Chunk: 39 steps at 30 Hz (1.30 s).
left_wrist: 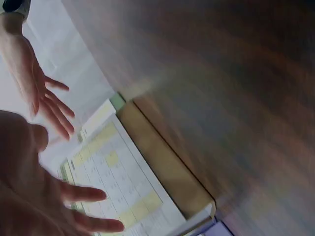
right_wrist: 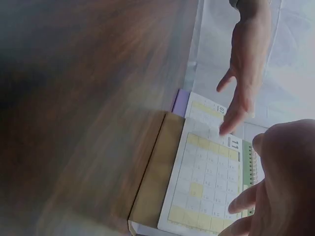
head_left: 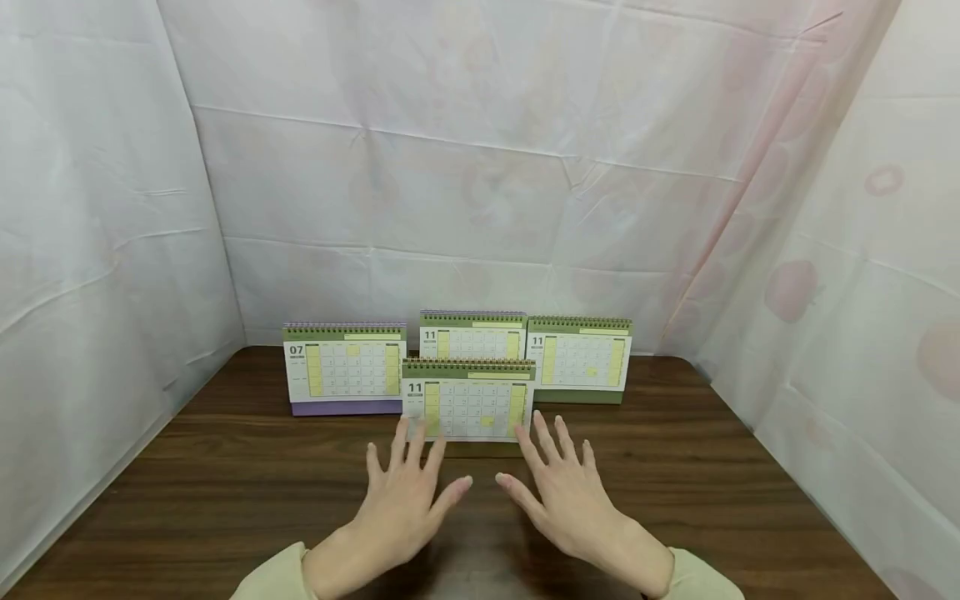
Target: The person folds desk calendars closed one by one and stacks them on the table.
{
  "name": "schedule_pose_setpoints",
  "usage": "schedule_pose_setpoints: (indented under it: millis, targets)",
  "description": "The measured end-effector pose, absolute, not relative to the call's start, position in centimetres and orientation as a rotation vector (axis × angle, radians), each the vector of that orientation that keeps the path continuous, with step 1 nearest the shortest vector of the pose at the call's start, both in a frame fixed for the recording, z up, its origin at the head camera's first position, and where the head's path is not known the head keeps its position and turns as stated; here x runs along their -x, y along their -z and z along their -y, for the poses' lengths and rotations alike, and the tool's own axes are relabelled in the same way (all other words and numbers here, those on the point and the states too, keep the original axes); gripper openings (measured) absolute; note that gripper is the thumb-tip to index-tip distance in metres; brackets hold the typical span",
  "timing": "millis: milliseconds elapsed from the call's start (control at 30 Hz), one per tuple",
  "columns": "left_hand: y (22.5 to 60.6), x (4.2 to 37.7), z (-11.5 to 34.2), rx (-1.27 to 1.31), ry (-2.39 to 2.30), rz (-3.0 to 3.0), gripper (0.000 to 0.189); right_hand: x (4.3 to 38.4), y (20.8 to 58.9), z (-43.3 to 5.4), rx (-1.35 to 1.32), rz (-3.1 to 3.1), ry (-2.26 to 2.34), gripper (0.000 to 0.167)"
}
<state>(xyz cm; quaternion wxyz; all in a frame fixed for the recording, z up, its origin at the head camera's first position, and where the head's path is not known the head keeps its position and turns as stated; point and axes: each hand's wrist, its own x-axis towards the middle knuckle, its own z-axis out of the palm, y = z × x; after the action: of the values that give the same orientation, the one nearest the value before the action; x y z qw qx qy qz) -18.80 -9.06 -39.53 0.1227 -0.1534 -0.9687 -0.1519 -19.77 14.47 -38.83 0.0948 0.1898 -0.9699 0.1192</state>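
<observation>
Both hands hover over the table in front of a desk calendar (head_left: 468, 404) with a brown base, spiral binding on top and an "11" page. In the head view my left hand (head_left: 401, 508) has its fingers spread, fingertips overlapping the calendar's lower left corner. My right hand (head_left: 566, 500) mirrors it at the lower right corner, fingers straight and apart. Neither hand holds anything. Each wrist view shows the calendar's page and its brown base (left_wrist: 162, 157) standing upright on the table, with the hands above.
Behind stand more desk calendars: a purple-based "07" one (head_left: 348, 371) at left, an "11" one (head_left: 472, 335) partly hidden at centre, and a green-based "11" one (head_left: 577, 358) at right. Pale curtains (head_left: 450, 183) enclose the dark wooden table (head_left: 225, 467) at the back and sides.
</observation>
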Motion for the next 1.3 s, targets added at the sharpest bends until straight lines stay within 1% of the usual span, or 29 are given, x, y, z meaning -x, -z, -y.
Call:
schedule_pose_setpoints:
  millis: [167,233,333,433,600,667,700,800,867,1000,1133,1300]
  targets:
    - [38.1,21.0,10.4,0.36,0.705,2.6,0.063,21.5,37.8,-15.2,-0.509,2.861,-0.475,0.079]
    - [37.3,22.2,11.1,0.324,0.872,2.537,0.061,22.7,37.3,-15.8,-0.487,2.839,-0.581,0.078]
    - [36.2,24.1,12.2,0.267,1.132,2.502,0.063,24.8,36.6,-16.6,-0.466,2.803,-0.794,0.074]
    - [35.4,25.8,13.0,0.181,1.364,2.549,0.066,27.1,35.9,-17.0,-0.432,2.804,-1.035,0.075]
    - [34.6,27.5,13.4,-0.062,1.808,2.644,0.08,30.3,34.7,-17.0,-0.255,2.901,-1.498,0.088]
    - [34.5,27.9,13.4,-0.169,1.962,2.591,0.08,31.2,34.5,-16.9,-0.156,2.909,-1.726,0.091]
    - [34.5,28.0,13.3,-0.203,2.027,2.553,0.077,31.5,34.4,-16.9,-0.111,2.909,-1.827,0.092]
    - [34.6,28.4,13.1,-0.258,2.117,2.465,0.06,32.2,34.5,-16.7,-0.059,2.886,-2.078,0.095]
    - [34.6,28.6,12.9,-0.267,2.154,2.448,0.058,32.4,34.6,-16.6,-0.08,2.89,-2.165,0.099]
    - [34.4,28.7,12.8,-0.265,2.211,2.447,0.063,32.7,34.3,-16.4,-0.098,2.903,-2.232,0.102]
    - [34.3,28.7,12.7,-0.263,2.245,2.447,0.074,32.9,34.2,-16.3,-0.073,2.901,-2.229,0.099]
    - [34.2,28.8,12.8,-0.248,2.238,2.479,0.08,32.8,34.1,-16.3,-0.068,2.915,-2.209,0.097]
